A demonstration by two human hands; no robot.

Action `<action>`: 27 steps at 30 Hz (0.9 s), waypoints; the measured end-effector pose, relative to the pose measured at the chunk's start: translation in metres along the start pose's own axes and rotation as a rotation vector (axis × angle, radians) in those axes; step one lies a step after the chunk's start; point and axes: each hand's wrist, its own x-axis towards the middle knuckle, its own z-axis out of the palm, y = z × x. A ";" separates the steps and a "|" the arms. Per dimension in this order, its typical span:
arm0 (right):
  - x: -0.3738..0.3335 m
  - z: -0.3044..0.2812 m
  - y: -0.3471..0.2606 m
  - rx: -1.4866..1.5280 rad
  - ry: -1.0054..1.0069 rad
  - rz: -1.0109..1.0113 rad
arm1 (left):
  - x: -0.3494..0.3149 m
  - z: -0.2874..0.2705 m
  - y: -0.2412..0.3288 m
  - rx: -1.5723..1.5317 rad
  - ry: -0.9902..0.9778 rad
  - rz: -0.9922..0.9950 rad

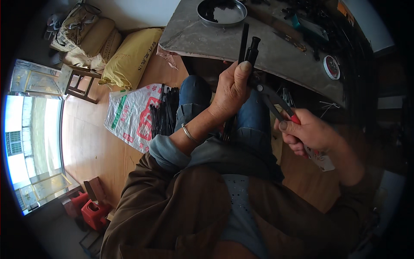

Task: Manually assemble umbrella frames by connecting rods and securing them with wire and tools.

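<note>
My left hand [230, 90] is closed around black rod-like pieces [252, 51], held upright above my knees with the thumb pressed near their upper part. One piece is a slim flat bar, the other a thicker tube with a stepped end. In my right hand [308, 131] is a pair of pliers [275, 98] with dark arms and red grips, fingers wrapped round the handles. The head of the pliers meets the black pieces just beside my left hand; what its jaws bite on is hidden. More black rods [165, 113] lie bundled beside my left leg.
The rods lie on a white printed plastic sack [123, 110]. Ahead stands a grey table [183, 36] with a round metal tray [222, 25], a teal box [309, 26] and a small round tin [331, 67]. A yellow sack [134, 56] and wooden stool [82, 88] are at left.
</note>
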 end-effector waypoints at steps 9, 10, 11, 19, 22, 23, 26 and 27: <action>0.009 0.003 0.008 -0.851 0.442 -0.340 | -0.002 -0.004 0.005 0.003 0.030 -0.014; 0.013 0.005 0.015 -0.802 0.449 -0.411 | -0.001 -0.006 0.006 -0.073 -0.018 -0.065; 0.015 0.008 0.019 -0.715 0.441 -0.386 | -0.001 -0.007 0.007 -0.072 -0.015 -0.064; 0.016 -0.012 0.028 -0.965 1.013 -0.756 | 0.001 -0.011 0.000 -0.260 0.006 -0.169; 0.015 -0.015 0.007 -1.233 1.115 -0.951 | 0.000 -0.004 0.002 -0.225 0.035 -0.118; 0.018 -0.017 0.007 -1.227 1.118 -0.953 | 0.000 -0.002 0.004 -0.219 0.032 -0.119; 0.023 -0.020 0.010 -1.195 1.127 -0.947 | 0.000 0.002 0.005 -0.225 0.076 -0.140; 0.024 -0.020 0.013 -1.188 1.113 -0.938 | 0.001 0.002 0.003 -0.205 0.110 -0.140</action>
